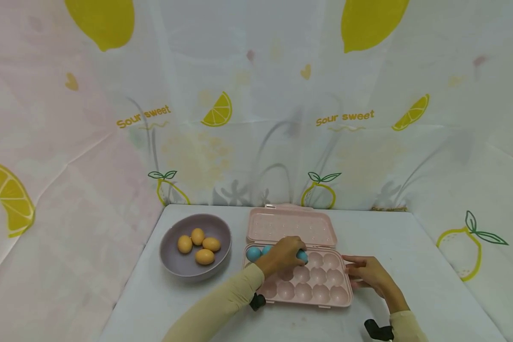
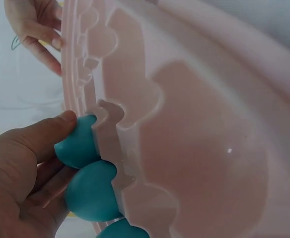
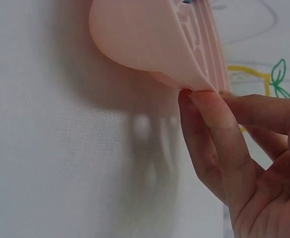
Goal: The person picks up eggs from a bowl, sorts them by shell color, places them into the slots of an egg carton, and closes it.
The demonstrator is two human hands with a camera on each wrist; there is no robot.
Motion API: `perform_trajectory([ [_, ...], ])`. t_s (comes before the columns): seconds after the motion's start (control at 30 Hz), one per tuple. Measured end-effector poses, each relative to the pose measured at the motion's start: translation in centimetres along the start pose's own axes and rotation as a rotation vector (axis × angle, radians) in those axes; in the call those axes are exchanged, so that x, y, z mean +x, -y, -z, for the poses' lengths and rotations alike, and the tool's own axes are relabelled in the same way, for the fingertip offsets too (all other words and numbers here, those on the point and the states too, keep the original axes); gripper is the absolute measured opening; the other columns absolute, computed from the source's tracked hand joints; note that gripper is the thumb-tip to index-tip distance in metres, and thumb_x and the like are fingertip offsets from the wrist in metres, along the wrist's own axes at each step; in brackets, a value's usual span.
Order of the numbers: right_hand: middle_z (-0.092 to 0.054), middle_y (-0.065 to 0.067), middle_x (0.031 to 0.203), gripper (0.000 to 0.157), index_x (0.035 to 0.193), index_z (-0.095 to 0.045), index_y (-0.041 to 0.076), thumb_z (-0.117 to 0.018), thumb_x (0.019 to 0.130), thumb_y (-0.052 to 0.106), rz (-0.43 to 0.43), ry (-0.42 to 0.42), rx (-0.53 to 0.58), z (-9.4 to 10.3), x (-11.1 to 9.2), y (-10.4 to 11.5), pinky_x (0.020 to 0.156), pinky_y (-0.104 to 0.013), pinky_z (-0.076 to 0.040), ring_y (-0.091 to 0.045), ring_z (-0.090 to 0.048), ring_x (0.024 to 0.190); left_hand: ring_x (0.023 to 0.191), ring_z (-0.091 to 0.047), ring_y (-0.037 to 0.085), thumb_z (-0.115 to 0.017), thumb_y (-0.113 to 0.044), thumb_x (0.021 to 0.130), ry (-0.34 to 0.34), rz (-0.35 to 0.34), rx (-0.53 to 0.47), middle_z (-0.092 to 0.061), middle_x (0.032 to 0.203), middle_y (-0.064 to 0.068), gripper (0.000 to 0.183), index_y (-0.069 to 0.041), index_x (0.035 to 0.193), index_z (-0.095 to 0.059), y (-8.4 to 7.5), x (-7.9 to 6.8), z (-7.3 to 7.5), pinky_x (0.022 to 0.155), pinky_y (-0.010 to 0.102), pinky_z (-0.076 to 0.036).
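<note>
A pink plastic egg carton lies on the table with its lid folded back. My left hand reaches over the back row and grips a blue egg between thumb and fingers, down at a cup. Further blue eggs sit in that row: one at the left end and another beside it, partly behind the hand. At the carton's right end, my right hand pinches the rim with its fingertips. The front cups hold nothing.
On the left stands a grey-purple bowl with several orange-yellow eggs. A white cloth covers the table. Lemon-print sheets hang behind and at both sides.
</note>
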State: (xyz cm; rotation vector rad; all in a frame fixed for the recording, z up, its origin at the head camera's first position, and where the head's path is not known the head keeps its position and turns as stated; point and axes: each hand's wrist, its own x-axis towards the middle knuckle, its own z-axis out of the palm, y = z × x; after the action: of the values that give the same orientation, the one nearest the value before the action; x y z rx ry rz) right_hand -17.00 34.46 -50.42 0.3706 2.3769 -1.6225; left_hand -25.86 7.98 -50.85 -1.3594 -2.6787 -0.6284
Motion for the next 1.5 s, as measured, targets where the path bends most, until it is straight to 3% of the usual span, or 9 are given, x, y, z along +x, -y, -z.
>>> perform_trajectory([
  [0.37, -0.069, -0.019, 0.106, 0.049, 0.135, -0.052, -0.006, -0.066, 0.089, 0.004, 0.019, 0.011, 0.007, 0.1, -0.1, -0.1, 0.067, -0.039, -0.058, -0.026, -0.07, 0.089, 0.091, -0.062, 0.008, -0.081, -0.023, 0.081, 0.003, 0.024, 0.0, -0.068, 0.099, -0.001, 0.031, -0.008, 0.107, -0.074, 0.0, 0.2, 0.7, 0.08, 0.015, -0.047],
  [0.6, -0.07, -0.019, 0.105, 0.049, 0.135, -0.052, -0.006, -0.066, 0.089, 0.004, 0.027, 0.025, 0.003, 0.1, 0.0, -0.1, 0.067, -0.039, -0.058, -0.026, -0.07, 0.088, 0.093, -0.063, 0.008, -0.081, -0.028, 0.081, -0.016, 0.016, 0.062, -0.068, 0.099, -0.003, 0.031, -0.01, 0.105, -0.075, 0.1, 0.0, 2.1, 0.081, 0.014, -0.047],
  [0.77, -0.07, -0.017, 0.104, 0.048, 0.136, -0.052, -0.005, -0.064, 0.09, 0.003, 0.013, 0.016, 0.007, 0.0, 0.1, -0.1, 0.067, -0.039, -0.058, -0.025, -0.07, 0.088, 0.096, -0.063, 0.01, -0.079, -0.024, 0.083, -0.019, 0.035, 0.042, -0.068, 0.102, -0.001, 0.028, -0.009, 0.106, -0.074, 0.6, -0.3, 3.1, 0.083, 0.018, -0.048],
  [1.1, -0.069, -0.019, 0.106, 0.05, 0.136, -0.051, -0.006, -0.065, 0.089, 0.004, 0.027, 0.031, 0.006, 0.1, -0.3, 0.2, 0.068, -0.04, -0.058, -0.026, -0.069, 0.09, 0.099, -0.064, 0.015, -0.074, -0.02, 0.088, -0.009, 0.084, 0.004, -0.068, 0.104, 0.002, 0.025, -0.005, 0.108, -0.072, 1.8, -1.5, 4.6, 0.084, 0.021, -0.05],
  [1.5, -0.069, -0.017, 0.106, 0.049, 0.136, -0.051, -0.005, -0.064, 0.089, 0.004, 0.022, 0.026, 0.014, 0.1, -0.4, -0.1, 0.069, -0.039, -0.058, -0.026, -0.069, 0.09, 0.091, -0.063, 0.018, -0.076, -0.01, 0.084, -0.116, 0.067, 0.004, -0.067, 0.098, 0.006, 0.022, -0.002, 0.105, -0.072, 4.3, -3.9, 6.4, 0.078, 0.026, -0.051],
])
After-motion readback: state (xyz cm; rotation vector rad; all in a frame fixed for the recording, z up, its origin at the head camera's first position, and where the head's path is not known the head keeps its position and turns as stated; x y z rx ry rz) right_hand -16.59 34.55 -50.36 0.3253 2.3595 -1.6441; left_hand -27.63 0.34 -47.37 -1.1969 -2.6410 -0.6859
